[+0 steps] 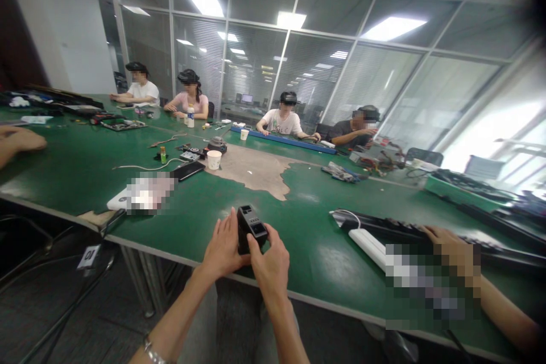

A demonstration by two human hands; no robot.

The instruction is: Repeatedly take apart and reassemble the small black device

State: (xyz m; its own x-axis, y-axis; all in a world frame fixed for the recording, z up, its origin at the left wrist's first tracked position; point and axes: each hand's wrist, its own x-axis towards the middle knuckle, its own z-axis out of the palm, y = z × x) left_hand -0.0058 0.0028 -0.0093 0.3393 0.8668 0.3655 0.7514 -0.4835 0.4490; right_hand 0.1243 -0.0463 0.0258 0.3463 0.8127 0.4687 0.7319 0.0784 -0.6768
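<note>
A small black box-shaped device [251,223] with ports or buttons on its top stands at the near edge of the green table [315,222]. My left hand [222,245] lies along its left side, fingers fairly straight and together, the thumb reaching toward the front. On the other side my right hand [271,256] wraps its fingers and thumb around the right edge. Both hands press on the device, which hides part of the palms. I cannot make out exactly what the device is.
Left of my hands lie a white power bank-like object [117,200] and a black phone [188,170]. Paper cups [214,160] stand farther back. At right are a white power strip [369,247] and another person's hand [452,247]. Several people sit across the table.
</note>
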